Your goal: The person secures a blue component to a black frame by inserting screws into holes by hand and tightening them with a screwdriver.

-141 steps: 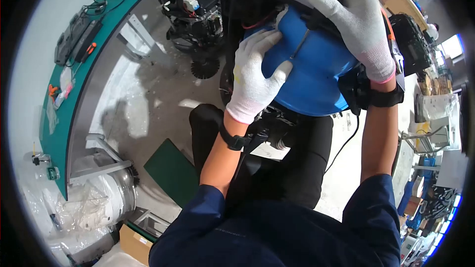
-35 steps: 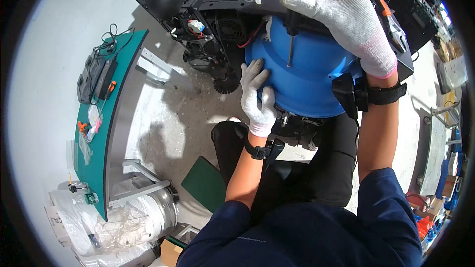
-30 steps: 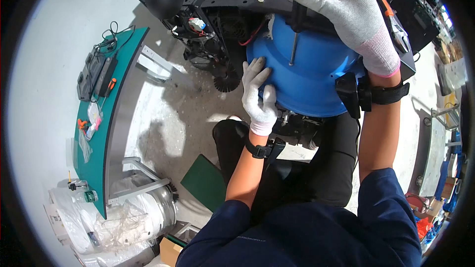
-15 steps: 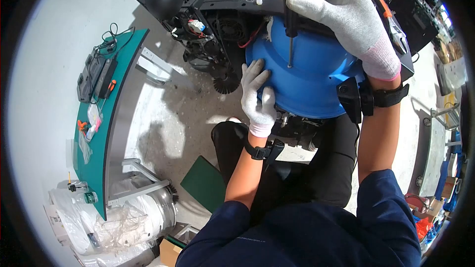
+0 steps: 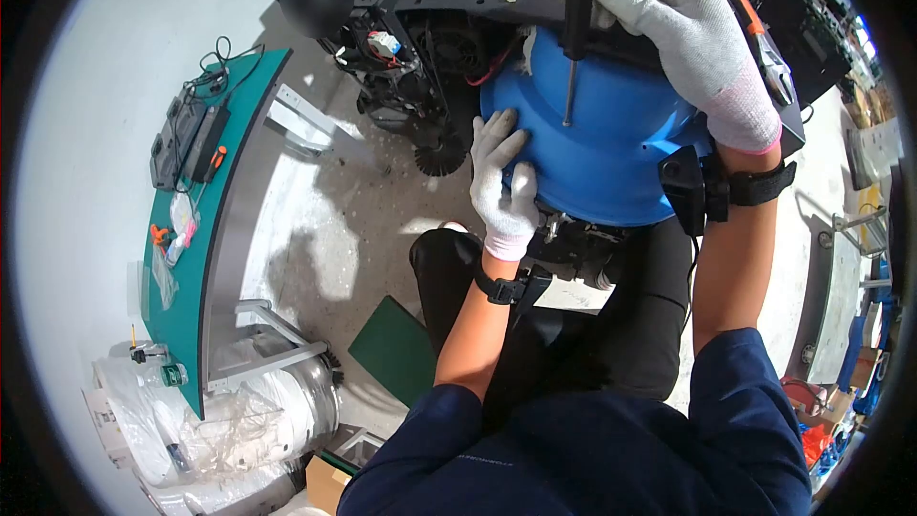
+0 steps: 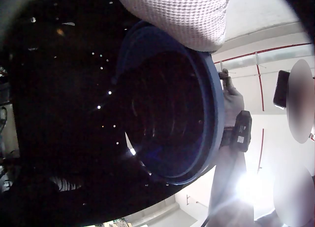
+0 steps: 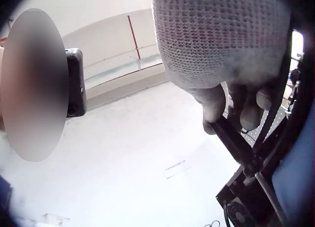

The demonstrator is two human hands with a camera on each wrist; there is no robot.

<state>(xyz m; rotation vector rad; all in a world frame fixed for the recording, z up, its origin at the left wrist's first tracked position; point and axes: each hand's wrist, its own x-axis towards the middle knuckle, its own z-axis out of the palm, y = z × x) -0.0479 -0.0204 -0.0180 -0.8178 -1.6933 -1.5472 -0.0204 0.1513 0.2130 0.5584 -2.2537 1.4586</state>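
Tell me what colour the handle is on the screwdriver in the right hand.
The screwdriver handle is black; the head view shows it best.

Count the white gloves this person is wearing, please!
2. One white knitted glove is on the left hand, touching the curved blue shell; another is on the right hand, holding a black-handled metal screwdriver.

Lettering [image 5: 487,462] on shirt [image 5: 592,444] and wall [image 7: 123,138] seems too small to read.

The gloved right hand [image 7: 224,54] grips a dark-handled screwdriver [image 7: 237,147], which slants down beside a blue surface [image 7: 299,173].
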